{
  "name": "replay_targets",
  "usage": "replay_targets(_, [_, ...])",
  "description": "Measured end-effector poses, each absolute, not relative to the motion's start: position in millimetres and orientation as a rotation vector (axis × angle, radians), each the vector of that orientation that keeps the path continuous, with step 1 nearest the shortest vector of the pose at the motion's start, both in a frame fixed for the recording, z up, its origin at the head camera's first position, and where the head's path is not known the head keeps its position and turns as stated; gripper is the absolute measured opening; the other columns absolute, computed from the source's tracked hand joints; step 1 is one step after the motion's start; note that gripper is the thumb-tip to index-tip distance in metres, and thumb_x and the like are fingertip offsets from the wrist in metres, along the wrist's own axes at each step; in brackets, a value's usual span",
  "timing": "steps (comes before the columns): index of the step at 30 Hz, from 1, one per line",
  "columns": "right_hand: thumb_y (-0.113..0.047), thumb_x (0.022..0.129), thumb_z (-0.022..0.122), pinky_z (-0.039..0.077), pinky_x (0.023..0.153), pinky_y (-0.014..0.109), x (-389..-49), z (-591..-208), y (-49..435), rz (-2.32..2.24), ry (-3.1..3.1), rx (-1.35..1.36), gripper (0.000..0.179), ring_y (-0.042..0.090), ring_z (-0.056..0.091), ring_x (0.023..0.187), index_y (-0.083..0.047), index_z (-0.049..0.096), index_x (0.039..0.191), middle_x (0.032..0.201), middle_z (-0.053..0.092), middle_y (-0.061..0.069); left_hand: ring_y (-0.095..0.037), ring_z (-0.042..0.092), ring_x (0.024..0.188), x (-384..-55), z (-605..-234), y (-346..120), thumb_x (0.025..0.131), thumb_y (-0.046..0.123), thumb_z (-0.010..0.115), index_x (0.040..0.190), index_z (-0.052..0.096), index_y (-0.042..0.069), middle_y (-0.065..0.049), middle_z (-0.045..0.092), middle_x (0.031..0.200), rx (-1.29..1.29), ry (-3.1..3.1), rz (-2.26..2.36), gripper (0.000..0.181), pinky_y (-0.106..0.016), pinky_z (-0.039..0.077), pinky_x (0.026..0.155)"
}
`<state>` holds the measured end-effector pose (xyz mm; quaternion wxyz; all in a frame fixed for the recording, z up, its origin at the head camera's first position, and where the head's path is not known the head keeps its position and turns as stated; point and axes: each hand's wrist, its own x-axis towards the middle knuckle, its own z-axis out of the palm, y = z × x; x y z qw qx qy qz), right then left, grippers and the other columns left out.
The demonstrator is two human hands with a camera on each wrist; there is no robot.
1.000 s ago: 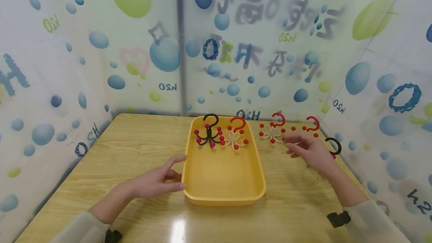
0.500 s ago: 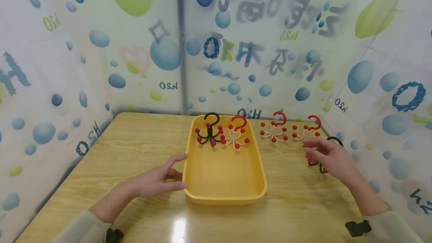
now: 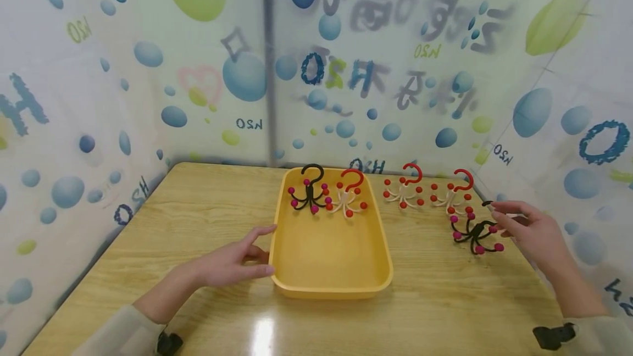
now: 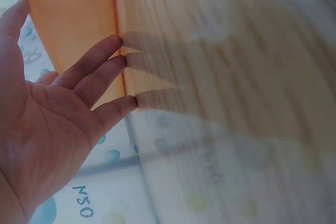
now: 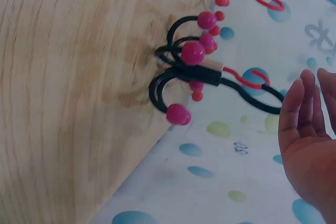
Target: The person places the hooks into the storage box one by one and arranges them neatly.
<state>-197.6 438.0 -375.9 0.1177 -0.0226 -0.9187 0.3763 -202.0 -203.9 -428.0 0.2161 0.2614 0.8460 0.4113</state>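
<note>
Left hand (image 3: 232, 263) is touching tray (image 3: 328, 254), not gripping | right hand (image 3: 536, 236) is overlapping black hook (image 3: 477, 232), grip unclear | risk: loose pinch slipping, hook tipping

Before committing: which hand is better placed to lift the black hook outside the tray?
Likely the right hand: it is at the black hook; the left hand touches the yellow tray, on its opposite side.

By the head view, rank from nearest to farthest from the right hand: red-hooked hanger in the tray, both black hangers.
1. Outer black hanger, beside the right hand.
2. Red-hooked hanger, far end of the tray, right side.
3. Inner black hanger, far end, left side.
</note>
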Motion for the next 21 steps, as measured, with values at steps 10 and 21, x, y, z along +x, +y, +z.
replay_targets(10, [-0.042,0.113,0.063,0.06,0.069,0.015,-203,-393,459,1.104,-2.649,-0.169,0.065,-0.01,0.066,0.08,-0.002,0.047,0.161,0.121,0.06,-0.003,-0.041,0.066,0.14,-203,-429,-203,0.108,0.047,0.069,0.175,0.014,0.029,-0.017,0.07,0.148,0.7,2.34,1.145,0.088,-0.066,0.05,0.117])
replay_targets(21, [-0.034,0.115,0.061,0.061,0.07,0.015,-210,-403,459,1.173,-2.639,-0.223,0.057,-0.008,0.071,0.08,0.002,0.048,0.158,0.127,0.063,0.017,-0.035,0.069,0.137,-202,-431,-204,0.109,0.047,0.069,0.175,0.014,0.03,-0.014,0.072,0.147,0.704,2.338,1.155,0.088,-0.058,0.054,0.112])
